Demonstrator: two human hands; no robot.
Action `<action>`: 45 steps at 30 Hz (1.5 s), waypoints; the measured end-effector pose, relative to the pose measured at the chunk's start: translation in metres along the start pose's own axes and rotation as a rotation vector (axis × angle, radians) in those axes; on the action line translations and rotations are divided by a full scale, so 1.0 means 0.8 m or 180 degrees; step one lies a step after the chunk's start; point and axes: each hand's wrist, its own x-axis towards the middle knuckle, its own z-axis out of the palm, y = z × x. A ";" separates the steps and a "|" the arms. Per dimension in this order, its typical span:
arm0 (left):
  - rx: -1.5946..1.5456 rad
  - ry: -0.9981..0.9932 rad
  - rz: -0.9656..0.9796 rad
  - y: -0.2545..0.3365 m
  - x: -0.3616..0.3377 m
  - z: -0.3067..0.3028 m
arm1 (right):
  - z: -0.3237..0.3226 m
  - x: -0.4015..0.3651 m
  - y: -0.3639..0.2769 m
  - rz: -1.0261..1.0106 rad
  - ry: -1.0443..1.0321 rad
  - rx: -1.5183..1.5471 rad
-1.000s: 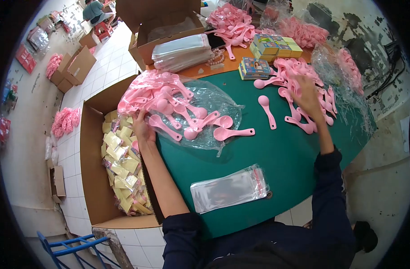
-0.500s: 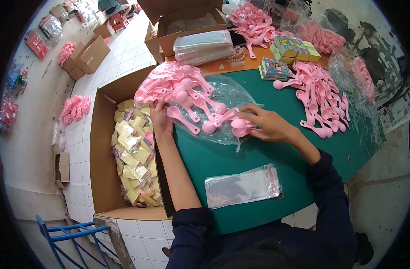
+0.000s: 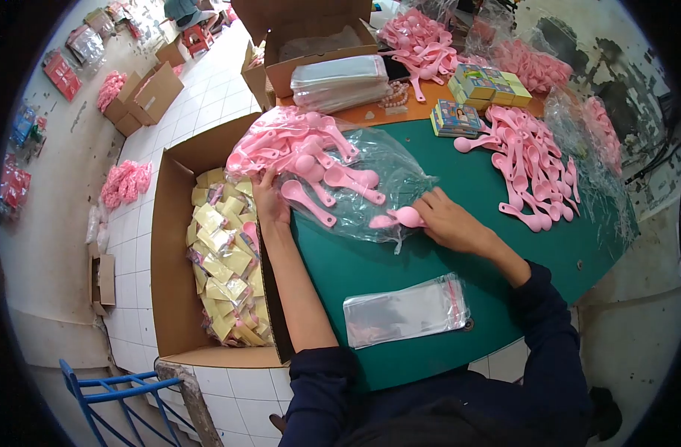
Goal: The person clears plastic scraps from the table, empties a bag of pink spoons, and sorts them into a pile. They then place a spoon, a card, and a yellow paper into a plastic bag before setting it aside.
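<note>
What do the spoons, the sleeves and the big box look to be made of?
Spoons: likely plastic, smooth and slightly shiny, with even pink colour and moulded look.

Sleeves: clear, glossy film, probably plastic, since they are see-through and show bright glare.

Big box: matt brown cardboard, judging by its plain, flat walls and pale edges; any coating I cannot tell.

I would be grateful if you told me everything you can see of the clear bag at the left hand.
The bag is thin, glossy, crinkled clear plastic, lying on the green table. Its left end bulges with pink spoons beside the box; its right part lies flatter, with fewer spoons. Whether those are inside or on top is unclear. The left hand touches its near side; the right hand holds spoons at its right edge.
</note>
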 end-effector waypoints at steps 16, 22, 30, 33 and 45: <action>-0.0164 0.0239 -0.0186 0.022 0.040 -0.003 | -0.115 -0.046 0.181 0.1190 0.2986 -0.1633; 0.0093 0.0024 0.0225 0.012 0.075 -0.022 | -0.032 -0.008 0.016 -0.0601 0.0510 0.1113; -0.0038 -0.0777 0.0334 0.037 0.022 0.052 | 0.028 0.042 0.030 -0.0500 0.0923 0.0286; -0.0428 -0.1680 0.0123 0.044 0.030 0.065 | 0.021 0.039 0.023 -0.0398 0.0972 0.0405; 0.0904 0.0580 0.0199 0.018 0.033 0.044 | 0.018 0.037 0.019 -0.0226 0.1061 0.0377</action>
